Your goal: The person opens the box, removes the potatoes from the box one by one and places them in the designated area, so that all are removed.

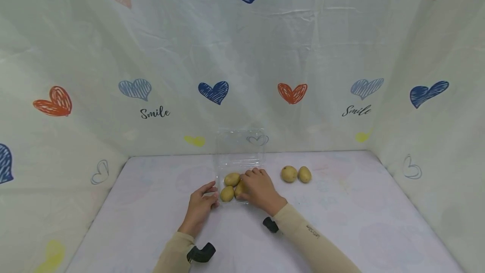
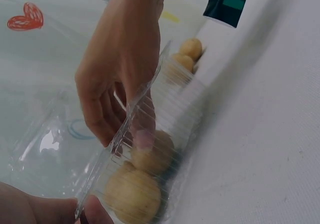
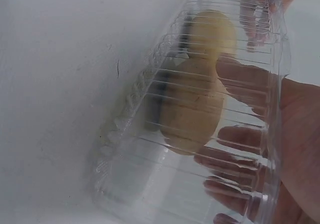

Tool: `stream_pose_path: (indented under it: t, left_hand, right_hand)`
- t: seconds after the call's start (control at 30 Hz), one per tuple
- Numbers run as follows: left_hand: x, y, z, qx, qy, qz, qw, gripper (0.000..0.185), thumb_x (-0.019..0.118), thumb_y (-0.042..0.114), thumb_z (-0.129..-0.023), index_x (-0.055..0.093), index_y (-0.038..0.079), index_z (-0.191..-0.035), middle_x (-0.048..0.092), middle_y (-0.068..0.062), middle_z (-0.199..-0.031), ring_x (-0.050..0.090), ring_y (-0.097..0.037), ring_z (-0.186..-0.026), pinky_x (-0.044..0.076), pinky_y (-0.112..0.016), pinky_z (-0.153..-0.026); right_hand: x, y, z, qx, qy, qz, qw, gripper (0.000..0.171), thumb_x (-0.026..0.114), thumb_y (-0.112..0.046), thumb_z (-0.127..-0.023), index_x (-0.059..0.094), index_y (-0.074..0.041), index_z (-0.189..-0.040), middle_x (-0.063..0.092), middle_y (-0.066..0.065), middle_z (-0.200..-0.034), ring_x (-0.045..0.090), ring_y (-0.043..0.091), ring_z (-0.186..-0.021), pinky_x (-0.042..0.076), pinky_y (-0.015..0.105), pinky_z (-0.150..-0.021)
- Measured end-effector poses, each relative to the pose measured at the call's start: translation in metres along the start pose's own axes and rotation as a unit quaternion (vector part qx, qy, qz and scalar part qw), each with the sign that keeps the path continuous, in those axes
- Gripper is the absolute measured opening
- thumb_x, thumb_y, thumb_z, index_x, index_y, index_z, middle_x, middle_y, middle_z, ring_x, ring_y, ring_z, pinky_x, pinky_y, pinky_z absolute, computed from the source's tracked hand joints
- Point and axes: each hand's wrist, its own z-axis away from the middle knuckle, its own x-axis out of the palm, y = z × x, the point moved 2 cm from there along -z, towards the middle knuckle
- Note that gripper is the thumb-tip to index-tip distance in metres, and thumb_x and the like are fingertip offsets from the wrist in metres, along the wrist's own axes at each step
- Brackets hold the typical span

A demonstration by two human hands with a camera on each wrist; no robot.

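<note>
Left wrist: right hand (image 1: 261, 188) downward in box (image 2: 187, 104), fingers round 1 potato (image 2: 161, 158); left hand (image 1: 200, 207) pinch-tight on rim (image 2: 92, 176)

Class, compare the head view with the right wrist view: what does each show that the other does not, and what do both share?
Only the head view: two loose potatoes on the table, the "Smile" lettering and the raised lid.

Only the right wrist view: the ribbed side wall close up, with the right hand's fingers seen through it.

Both: the clear container, the right hand gripping a potato inside, and the left hand, only partly in the wrist view.
</note>
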Motion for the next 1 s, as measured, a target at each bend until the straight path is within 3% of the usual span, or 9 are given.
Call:
stream_pose_path:
  t: [0.5,0.67,1.0]
  left_hand:
    - [-0.0003,-0.0023,0.0005,0.001,0.000,0.002,1.0000,0.049,0.060,-0.007,-0.102,0.049,-0.011,-0.150,0.057,-0.027,-0.135,0.062,-0.014,-0.082,0.058,-0.021,-0.070]
    - [-0.0003,-0.0024,0.0004,0.002,0.001,0.003,1.0000,0.048,0.060,-0.008,-0.102,0.050,-0.011,-0.149,0.057,-0.026,-0.133,0.062,-0.013,-0.082,0.058,-0.021,-0.070]
    - [-0.0006,-0.0013,0.0004,0.007,-0.003,0.003,1.0000,0.048,0.059,-0.008,-0.102,0.050,-0.012,-0.149,0.057,-0.029,-0.134,0.062,-0.013,-0.082,0.058,-0.021,-0.069]
  right_hand:
    - [-0.0010,-0.0061,-0.0048,0.019,-0.018,0.004,1.000,0.049,0.092,-0.049,-0.079,0.076,-0.010,-0.104,0.072,0.003,-0.097,0.063,0.022,-0.091,0.054,0.040,-0.085]
    - [-0.0004,-0.0045,-0.0057,0.013,-0.008,0.003,1.000,0.040,0.092,-0.042,-0.081,0.076,-0.010,-0.100,0.072,0.004,-0.095,0.062,0.023,-0.088,0.055,0.040,-0.082]
    - [-0.0037,0.0010,-0.0065,0.019,-0.031,-0.008,0.999,0.036,0.092,-0.030,-0.081,0.077,-0.010,-0.107,0.075,0.005,-0.102,0.063,0.024,-0.094,0.056,0.043,-0.090]
